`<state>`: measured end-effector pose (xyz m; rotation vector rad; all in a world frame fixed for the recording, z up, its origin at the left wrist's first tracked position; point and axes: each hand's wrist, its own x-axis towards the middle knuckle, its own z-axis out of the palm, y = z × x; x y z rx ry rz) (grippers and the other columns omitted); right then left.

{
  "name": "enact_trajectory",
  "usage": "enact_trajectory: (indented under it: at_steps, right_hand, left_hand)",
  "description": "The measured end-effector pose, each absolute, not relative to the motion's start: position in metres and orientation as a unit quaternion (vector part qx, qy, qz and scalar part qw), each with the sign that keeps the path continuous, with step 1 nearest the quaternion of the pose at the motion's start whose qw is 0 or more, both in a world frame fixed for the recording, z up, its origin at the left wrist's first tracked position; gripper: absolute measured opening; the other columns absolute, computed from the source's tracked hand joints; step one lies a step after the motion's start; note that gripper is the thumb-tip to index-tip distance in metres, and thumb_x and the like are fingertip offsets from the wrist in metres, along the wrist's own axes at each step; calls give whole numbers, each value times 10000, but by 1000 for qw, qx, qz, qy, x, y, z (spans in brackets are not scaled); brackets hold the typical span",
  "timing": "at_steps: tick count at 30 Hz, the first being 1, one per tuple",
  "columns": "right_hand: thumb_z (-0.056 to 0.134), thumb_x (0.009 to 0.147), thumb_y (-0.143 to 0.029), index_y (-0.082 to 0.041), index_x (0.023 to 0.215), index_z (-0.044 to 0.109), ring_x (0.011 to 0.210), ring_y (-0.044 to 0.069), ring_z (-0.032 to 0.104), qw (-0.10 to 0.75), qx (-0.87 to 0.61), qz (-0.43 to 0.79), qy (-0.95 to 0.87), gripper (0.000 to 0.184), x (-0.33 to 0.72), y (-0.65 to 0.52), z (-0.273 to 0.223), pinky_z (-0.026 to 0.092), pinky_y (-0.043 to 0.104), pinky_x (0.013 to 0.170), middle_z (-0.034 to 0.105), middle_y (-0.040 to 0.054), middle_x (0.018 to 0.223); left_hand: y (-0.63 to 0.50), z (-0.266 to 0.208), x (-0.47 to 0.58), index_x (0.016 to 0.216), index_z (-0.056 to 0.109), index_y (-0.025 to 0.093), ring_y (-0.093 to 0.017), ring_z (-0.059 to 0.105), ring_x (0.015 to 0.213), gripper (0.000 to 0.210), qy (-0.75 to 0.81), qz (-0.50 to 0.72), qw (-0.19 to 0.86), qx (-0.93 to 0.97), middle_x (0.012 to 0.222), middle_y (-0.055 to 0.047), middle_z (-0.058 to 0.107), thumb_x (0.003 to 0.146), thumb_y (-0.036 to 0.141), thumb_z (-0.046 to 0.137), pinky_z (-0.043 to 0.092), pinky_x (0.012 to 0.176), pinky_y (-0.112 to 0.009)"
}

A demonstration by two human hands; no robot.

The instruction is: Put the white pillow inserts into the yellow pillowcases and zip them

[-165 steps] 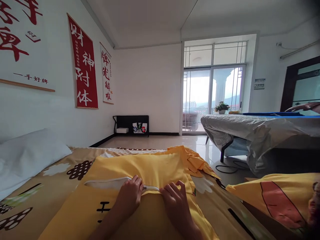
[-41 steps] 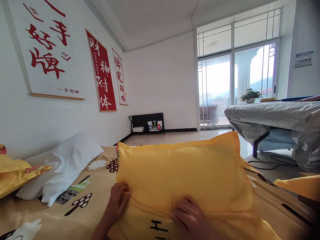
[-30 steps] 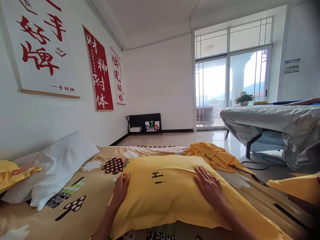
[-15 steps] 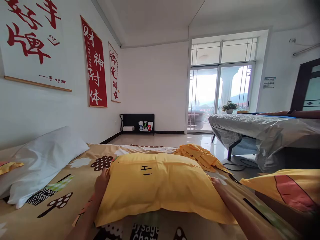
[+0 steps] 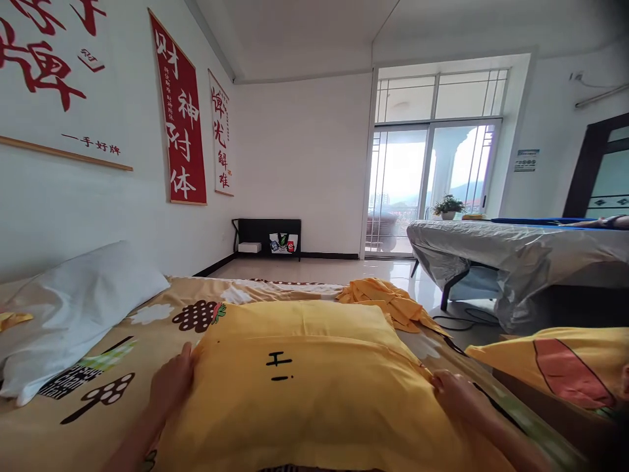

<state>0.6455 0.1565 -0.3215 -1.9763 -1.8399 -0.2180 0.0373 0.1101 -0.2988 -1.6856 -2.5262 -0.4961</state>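
Note:
A yellow pillow [image 5: 314, 406] with "Hi" printed in black lies in front of me on a patterned bed sheet [image 5: 29, 432]. Across its far part runs a crease or cloth edge, with more smooth yellow fabric beyond. My left hand [image 5: 171, 377] is closed at the pillow's left edge, its fingers partly hidden by the cloth. On the other side, my right hand [image 5: 449, 387] pinches the right edge of the yellow cover. Just past the pillow lies a crumpled heap of yellow cloth [image 5: 388, 301].
A white pillow [image 5: 93, 301] rests on the left of the bed. Another yellow pillow with a carrot-like print [image 5: 511, 351] is at right. Beyond stands a plastic-covered table [image 5: 457, 239], where another person's arm [image 5: 609, 223] reaches in. A low black shelf [image 5: 265, 229] stands by the wall.
Both hands have drawn nearer to me along the pillow's sides. The "Hi" print has moved closer, and a crease now shows across the far part of the yellow fabric.

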Motion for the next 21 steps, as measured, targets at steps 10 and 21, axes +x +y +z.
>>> enact_trajectory:
  at_steps: [10,21]
  right_hand:
    - [408,921,-394,-178,1331,484,1210,275,516,246,-572,-119,-773,469,496,191,-180,352,427,1002,567,125,1328]
    - [260,985,-430,-194,1403,434,1396,178,299,253,-571,-4,-781,511,438,247,-309,199,410,1127,400,70,1483]
  left_hand:
    - [170,-144,203,1328,449,175,-262,335,1373,444,-607,-317,159,-712,1418,-126,478,925,352,399,231,1075,-480]
    - [256,-301,243,1251,586,204,-245,425,1324,411,-663,-261,25,-701,1393,-105,508,944,355,358,285,1076,-482]
